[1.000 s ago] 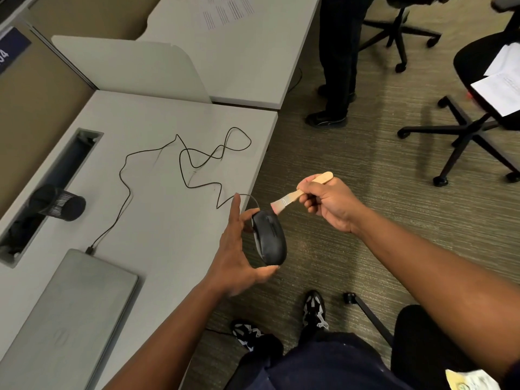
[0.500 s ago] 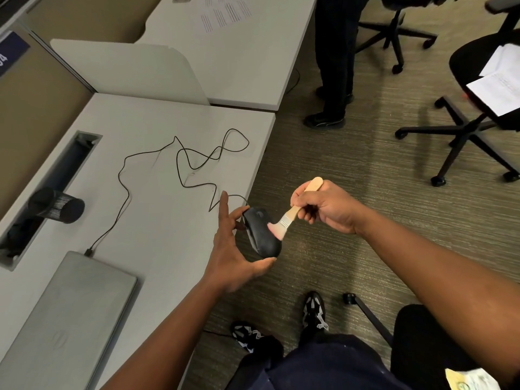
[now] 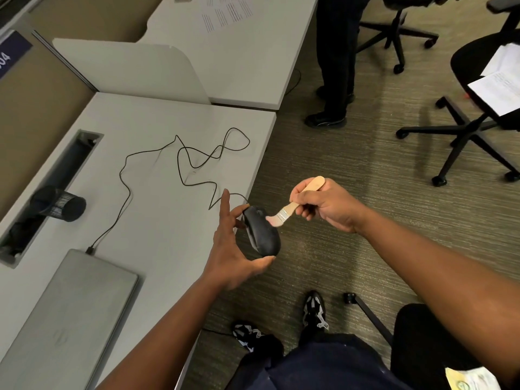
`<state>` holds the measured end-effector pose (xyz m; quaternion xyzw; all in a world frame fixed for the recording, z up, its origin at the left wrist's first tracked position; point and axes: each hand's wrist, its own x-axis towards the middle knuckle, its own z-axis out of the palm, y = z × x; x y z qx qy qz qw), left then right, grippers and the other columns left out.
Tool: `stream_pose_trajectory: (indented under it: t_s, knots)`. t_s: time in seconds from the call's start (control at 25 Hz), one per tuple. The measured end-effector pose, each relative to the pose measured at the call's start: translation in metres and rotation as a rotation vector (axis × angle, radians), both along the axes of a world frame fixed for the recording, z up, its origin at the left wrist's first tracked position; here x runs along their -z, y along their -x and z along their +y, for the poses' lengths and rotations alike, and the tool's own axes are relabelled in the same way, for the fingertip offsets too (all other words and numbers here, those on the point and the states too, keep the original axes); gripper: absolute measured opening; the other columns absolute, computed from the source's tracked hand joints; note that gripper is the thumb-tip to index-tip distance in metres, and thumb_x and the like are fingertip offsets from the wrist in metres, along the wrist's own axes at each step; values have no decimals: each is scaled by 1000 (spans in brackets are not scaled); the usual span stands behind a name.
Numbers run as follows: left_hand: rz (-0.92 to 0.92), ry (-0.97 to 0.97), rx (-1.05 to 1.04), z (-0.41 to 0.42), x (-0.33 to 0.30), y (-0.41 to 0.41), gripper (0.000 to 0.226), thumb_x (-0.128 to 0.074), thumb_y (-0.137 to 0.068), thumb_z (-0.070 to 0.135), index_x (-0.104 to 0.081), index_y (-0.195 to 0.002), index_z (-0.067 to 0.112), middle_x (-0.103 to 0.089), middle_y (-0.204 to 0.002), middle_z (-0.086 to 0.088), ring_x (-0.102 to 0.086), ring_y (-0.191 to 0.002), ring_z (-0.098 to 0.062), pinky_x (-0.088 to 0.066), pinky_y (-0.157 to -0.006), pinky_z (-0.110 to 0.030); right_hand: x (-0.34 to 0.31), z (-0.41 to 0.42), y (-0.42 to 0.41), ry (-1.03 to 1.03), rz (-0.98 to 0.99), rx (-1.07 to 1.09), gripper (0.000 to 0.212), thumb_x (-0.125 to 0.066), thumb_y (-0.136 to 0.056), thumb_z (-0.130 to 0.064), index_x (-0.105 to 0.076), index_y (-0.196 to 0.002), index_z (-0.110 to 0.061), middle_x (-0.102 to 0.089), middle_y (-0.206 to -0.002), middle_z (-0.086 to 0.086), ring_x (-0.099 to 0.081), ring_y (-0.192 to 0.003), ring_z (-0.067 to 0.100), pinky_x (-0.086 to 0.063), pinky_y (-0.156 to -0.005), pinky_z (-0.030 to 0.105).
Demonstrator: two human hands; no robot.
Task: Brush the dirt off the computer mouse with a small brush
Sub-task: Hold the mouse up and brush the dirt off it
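My left hand (image 3: pixel 230 254) holds a black wired computer mouse (image 3: pixel 261 235) just past the desk's right edge, thumb under its rear end and fingers at its front. Its thin black cable (image 3: pixel 180 164) loops across the white desk (image 3: pixel 157 220) and plugs into the laptop. My right hand (image 3: pixel 326 206) grips the wooden handle of a small brush (image 3: pixel 292 209). The brush's pale bristles touch the mouse's upper right side near the buttons.
A closed grey laptop (image 3: pixel 70 313) lies at the desk's near left. A black mesh cup (image 3: pixel 57 204) lies on its side by the cable slot (image 3: pixel 53 187). Another person's legs (image 3: pixel 334 66) stand ahead. Office chairs (image 3: pixel 478 108) stand on the carpet at right.
The mouse has shifted slightly left in my left hand. The brush swept from the mouse's front tip down its top, then back up toward the front right side.
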<state>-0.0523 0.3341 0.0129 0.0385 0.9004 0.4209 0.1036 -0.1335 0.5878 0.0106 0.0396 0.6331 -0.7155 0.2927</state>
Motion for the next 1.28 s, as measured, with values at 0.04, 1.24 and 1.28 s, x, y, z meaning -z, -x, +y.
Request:
stream_pose_trajectory:
  t_s: [0.04, 1.24, 1.28]
  knots:
    - [-6, -3, -9, 0, 0, 0, 154, -101, -58, 32, 19, -148, 70, -39, -159, 12, -53, -129, -5, -47, -112, -42, -2, 3, -1, -13, -8, -63, 10, -63, -98, -2, -72, -95, -3, -69, -73, 12, -61, -63, 16, -49, -59, 25]
    - [0, 85, 43, 0, -2, 9, 157, -97, -55, 42, 23, -154, 60, -45, -150, 18, -51, -131, -18, -47, -111, -53, -1, -19, -11, -508, 295, -288, 15, -62, -97, -17, -76, -102, -19, -68, -72, -2, -57, -60, 6, -46, -59, 26]
    - [1, 84, 42, 1, -2, 9, 157, -97, -55, 42, 23, -154, 59, -45, -150, 17, -51, -132, -19, -46, -112, -54, -2, -22, -12, -522, 290, -324, 19, -61, -96, -16, -76, -105, -21, -68, -70, -5, -56, -57, 4, -45, -56, 24]
